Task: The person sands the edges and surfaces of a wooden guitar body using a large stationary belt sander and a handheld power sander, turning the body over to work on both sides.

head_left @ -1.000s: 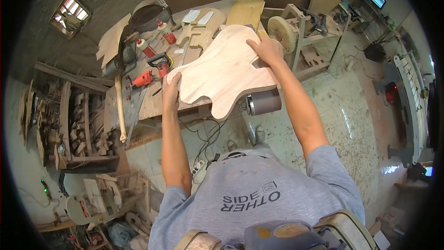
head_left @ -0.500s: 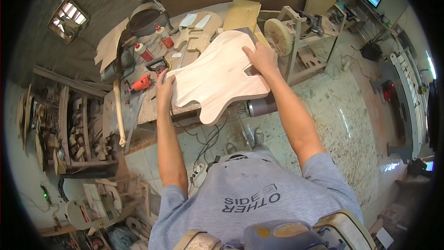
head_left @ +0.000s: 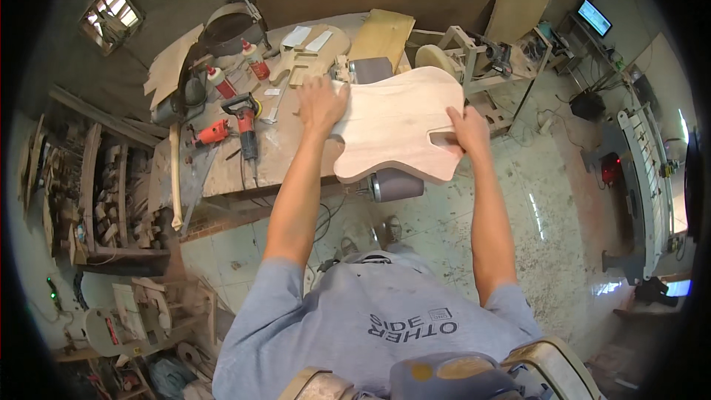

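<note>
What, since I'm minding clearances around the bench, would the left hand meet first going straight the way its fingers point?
Probably the pale, routed wooden body lying on the bench, just beyond the left hand in the picture. Depth is unclear, so the hand might pass above it.

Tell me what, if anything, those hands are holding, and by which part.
A guitar-shaped wooden board: the left hand holds its left edge, the right hand its right edge by the notch.

Lighting dim toward rim; daylight admitted by window [head_left: 112, 13] at ten o'clock; screen [head_left: 595, 18] lit at two; floor [head_left: 536, 216] streaked with glare near three; edges bowed, blackened.
</note>
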A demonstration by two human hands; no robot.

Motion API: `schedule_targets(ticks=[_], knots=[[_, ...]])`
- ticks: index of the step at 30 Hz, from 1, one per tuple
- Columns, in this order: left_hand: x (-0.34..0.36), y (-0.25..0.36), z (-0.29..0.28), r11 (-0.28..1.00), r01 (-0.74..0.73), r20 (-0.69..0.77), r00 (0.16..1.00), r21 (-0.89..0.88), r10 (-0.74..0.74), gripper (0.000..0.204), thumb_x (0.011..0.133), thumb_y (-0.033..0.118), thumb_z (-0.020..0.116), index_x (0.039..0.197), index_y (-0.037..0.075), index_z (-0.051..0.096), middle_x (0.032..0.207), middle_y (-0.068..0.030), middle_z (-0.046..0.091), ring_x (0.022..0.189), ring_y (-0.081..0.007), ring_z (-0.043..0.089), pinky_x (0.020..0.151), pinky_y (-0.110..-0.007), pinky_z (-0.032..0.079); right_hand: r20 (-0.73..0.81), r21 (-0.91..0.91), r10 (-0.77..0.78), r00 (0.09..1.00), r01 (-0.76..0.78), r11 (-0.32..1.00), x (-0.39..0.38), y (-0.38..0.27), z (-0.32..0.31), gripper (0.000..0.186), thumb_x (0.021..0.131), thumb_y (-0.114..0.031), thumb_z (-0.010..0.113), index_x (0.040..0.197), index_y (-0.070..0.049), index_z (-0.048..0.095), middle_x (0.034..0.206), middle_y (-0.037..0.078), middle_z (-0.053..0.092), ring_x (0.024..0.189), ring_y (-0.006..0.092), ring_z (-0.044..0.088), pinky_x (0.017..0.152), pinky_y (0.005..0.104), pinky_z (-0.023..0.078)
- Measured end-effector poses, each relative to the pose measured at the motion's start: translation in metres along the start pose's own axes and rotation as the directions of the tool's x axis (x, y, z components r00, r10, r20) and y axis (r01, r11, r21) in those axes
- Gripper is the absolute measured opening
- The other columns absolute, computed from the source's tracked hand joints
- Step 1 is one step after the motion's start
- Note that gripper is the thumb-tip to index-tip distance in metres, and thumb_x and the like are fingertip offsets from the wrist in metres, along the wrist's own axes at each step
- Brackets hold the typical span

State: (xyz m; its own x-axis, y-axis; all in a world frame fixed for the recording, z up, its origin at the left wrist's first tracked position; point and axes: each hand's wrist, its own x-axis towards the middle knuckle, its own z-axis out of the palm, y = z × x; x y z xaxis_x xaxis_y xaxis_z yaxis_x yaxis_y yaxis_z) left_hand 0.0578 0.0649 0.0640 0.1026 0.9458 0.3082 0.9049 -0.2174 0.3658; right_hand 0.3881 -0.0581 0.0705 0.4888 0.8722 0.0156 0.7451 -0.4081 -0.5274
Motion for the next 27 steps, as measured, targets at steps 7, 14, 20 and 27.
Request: schedule_targets(ticks=[7,14,20,27], knots=[[0.028,0.080,0.047,0.984,-0.170,0.093,0.980,-0.050,0.174,0.076,0.094,0.058,0.056,0.148,0.005,0.053,0.156,-0.0192,0.048,0.152,-0.0349,0.034,0.126,-0.053,0.026,0.275,0.709,0.029,0.961,-0.223,0.669,-0.026,0.118,-0.046,0.060,0.093,-0.028,0.079,0.135,0.009,0.056,0.110,0.019,0.075,0.097,0.0203,0.072,0.082,0.0292,0.056],[0.042,0.117,0.065,0.962,-0.208,0.105,0.968,-0.177,0.228,0.077,0.093,0.053,0.062,0.149,0.002,0.051,0.153,-0.0193,0.050,0.151,-0.0334,0.036,0.123,-0.054,0.030,0.373,0.708,0.010,0.928,-0.292,0.643,-0.017,0.142,-0.085,0.073,0.092,-0.015,0.080,0.149,0.009,0.041,0.106,0.014,0.076,0.089,0.0133,0.071,0.077,0.0258,0.055],[0.043,0.124,0.073,0.979,-0.148,0.061,0.986,-0.142,0.158,0.074,0.092,0.056,0.062,0.144,0.004,0.056,0.152,-0.0183,0.051,0.148,-0.0346,0.040,0.124,-0.050,0.031,0.325,0.707,-0.007,0.946,-0.238,0.666,0.005,0.139,-0.087,0.071,0.093,-0.016,0.080,0.149,0.007,0.042,0.101,0.011,0.077,0.087,0.0109,0.070,0.075,0.0239,0.052],[0.049,0.093,0.057,0.983,-0.099,0.094,0.989,-0.152,0.115,0.071,0.090,0.057,0.065,0.143,0.009,0.059,0.148,-0.0167,0.055,0.140,-0.0344,0.050,0.114,-0.047,0.044,0.296,0.677,-0.056,0.953,-0.168,0.716,0.001,0.118,-0.072,0.053,0.093,-0.015,0.080,0.135,0.005,0.054,0.092,0.004,0.072,0.080,0.0077,0.063,0.072,0.0223,0.047]])
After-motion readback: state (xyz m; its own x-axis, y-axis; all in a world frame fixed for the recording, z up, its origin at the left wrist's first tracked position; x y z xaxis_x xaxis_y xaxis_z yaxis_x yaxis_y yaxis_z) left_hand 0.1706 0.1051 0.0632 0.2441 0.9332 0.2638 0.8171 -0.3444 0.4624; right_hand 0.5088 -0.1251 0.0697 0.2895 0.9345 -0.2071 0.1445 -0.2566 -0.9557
